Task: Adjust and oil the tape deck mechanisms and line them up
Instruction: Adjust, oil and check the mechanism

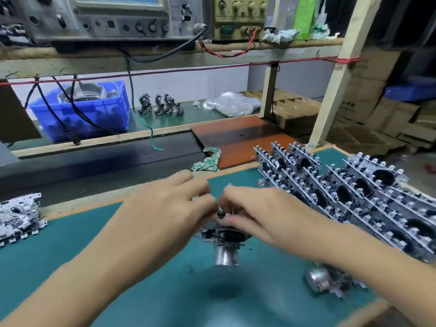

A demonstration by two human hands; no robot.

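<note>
A cluttered workshop bench was seen, its near surface covered by a green mat (118,244) edged with a wooden lip, and a dark lower strip and a far green shelf lay beyond it. On the upper wooden shelf, test instruments (122,17) with knobs and cables were ranged. On the far shelf at the left, a blue plastic bin (94,114) was set, holding grey metal parts that could not be made out clearly, with black cables draped across its front. To its right three small mechanisms (160,105) were stood upright, then a crumpled clear plastic bag (232,103) and a compartmented cardboard tray (292,102). A brown board (238,138) was laid at the middle, with a patterned rag (208,160) at its near left edge. At the centre of the mat, one tape deck mechanism (225,241) was held above the surface, its silver motor can pointing down; the left hand (162,211) and the right hand (259,213) were both curled onto its top, fingertips pinching it, though motion blur hid the exact grip. At the right, rows of mechanisms (354,192) were lined up close together, reaching the mat's right edge. One loose mechanism (328,282) lay near the right forearm, and another mechanism (18,215) at the left edge. Bare mat was left between the hands and the left-hand unit, and at the near side.
</note>
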